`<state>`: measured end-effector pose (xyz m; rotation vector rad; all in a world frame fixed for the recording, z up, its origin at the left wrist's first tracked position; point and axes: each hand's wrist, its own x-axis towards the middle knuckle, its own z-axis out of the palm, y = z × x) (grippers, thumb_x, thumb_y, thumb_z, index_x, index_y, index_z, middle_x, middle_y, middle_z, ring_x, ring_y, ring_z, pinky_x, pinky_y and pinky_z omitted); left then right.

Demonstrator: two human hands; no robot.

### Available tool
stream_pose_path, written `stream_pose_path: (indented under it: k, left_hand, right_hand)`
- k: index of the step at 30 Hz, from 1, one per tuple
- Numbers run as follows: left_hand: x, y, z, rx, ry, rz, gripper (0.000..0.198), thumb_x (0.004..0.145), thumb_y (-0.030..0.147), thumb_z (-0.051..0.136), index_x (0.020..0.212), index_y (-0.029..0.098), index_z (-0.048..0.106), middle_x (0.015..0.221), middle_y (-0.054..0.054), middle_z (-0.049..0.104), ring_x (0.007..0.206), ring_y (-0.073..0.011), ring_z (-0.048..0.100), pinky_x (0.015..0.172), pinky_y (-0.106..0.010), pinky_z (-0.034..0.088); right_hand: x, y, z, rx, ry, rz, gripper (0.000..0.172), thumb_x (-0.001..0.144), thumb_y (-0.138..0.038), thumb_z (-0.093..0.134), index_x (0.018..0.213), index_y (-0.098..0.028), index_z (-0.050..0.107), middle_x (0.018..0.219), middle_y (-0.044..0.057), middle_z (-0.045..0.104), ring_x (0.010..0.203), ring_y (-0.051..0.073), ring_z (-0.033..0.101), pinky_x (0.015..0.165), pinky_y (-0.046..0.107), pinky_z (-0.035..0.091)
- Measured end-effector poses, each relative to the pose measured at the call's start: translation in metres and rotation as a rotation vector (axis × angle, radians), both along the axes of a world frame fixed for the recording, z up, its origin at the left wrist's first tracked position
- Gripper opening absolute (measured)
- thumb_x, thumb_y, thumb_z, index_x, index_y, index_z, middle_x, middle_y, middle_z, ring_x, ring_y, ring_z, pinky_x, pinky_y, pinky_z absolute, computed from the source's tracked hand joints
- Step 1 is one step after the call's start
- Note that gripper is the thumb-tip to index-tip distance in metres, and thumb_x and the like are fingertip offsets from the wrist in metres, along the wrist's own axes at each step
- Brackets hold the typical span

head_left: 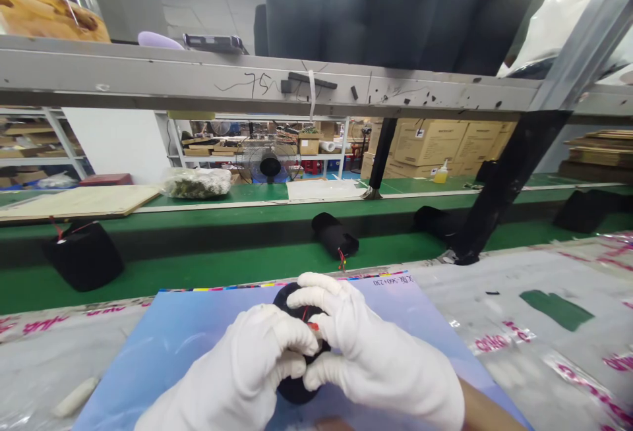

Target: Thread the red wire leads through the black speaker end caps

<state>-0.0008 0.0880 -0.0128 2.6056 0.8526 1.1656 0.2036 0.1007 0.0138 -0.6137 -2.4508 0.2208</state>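
Note:
Both my hands wear white gloves and close around one small black round part (295, 388) with a thin red wire at its top. My left hand (257, 368) grips it from the left, fingers curled over it. From the right, my right hand (368, 348) wraps over the top, fingers pressed onto the part. The part is held just above a blue printed sheet (182, 339) on the bench; most of it is hidden by the gloves.
A green conveyor belt (237, 263) runs behind the bench, carrying black fabric-covered parts (83, 254) (336, 234) with red wires. A black post (499, 187) stands at the right. Plastic film (544, 325) covers the bench. A metal shelf (247, 82) is overhead; a fan and boxes stand beyond.

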Motion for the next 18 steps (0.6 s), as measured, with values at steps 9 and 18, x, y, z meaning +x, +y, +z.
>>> stream_pose_path:
  k: [9, 18]
  left_hand:
    - [-0.014, -0.002, 0.01, -0.308, -0.028, 0.118, 0.049, 0.07, 0.015, 0.082, 0.105, 0.034, 0.055, 0.099, 0.008, 0.067, 0.089, -0.0124, 0.063, 0.083, -0.021, 0.05]
    - [-0.026, -0.004, 0.021, -0.394, -0.057, 0.173, 0.053, 0.069, 0.024, 0.084, 0.112, 0.035, 0.055, 0.102, 0.004, 0.068, 0.091, -0.0162, 0.065, 0.082, -0.025, 0.054]
  right_hand:
    - [0.004, -0.001, -0.002, -0.019, -0.107, -0.017, 0.032, 0.077, -0.03, 0.075, 0.102, -0.019, 0.058, 0.131, 0.01, 0.051, 0.124, 0.029, 0.044, 0.102, 0.047, 0.039]
    - [0.03, -0.004, 0.013, -0.051, 0.033, -0.129, 0.055, 0.084, -0.035, 0.069, 0.132, -0.027, 0.043, 0.15, 0.011, 0.035, 0.137, 0.027, 0.039, 0.112, 0.046, 0.034]
